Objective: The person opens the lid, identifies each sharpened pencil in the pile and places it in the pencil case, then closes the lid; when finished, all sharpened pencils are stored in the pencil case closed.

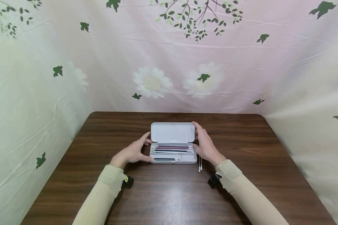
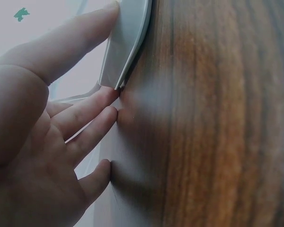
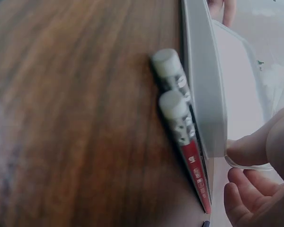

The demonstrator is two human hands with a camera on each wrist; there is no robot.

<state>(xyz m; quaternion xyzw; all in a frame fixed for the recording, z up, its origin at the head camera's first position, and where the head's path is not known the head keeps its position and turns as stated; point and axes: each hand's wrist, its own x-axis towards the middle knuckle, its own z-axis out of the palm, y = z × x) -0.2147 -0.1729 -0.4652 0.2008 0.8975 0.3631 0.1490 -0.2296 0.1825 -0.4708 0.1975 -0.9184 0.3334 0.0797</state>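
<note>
A white pencil case (image 1: 187,158) lies on the table with its lid (image 1: 173,132) raised at the back. Several pencils (image 1: 171,148) lie in its long rear compartment, and shorter-looking ones (image 1: 166,159) in the front left one. My left hand (image 1: 133,151) holds the left end, thumb at the front corner and forefinger at the rear corner. At the other end, my right hand (image 1: 207,147) grips the case, its thumb on the side rim and its fingers by the lid's right edge. Two pencils (image 3: 194,168) with white erasers lie on the table against the right side, partly under my right hand.
The brown wooden table (image 1: 242,187) has rounded far corners. A fabric curtain (image 1: 169,56) printed with leaves and flowers hangs behind it and along both sides. Dark wrist cameras (image 1: 214,181) sit below the sleeves.
</note>
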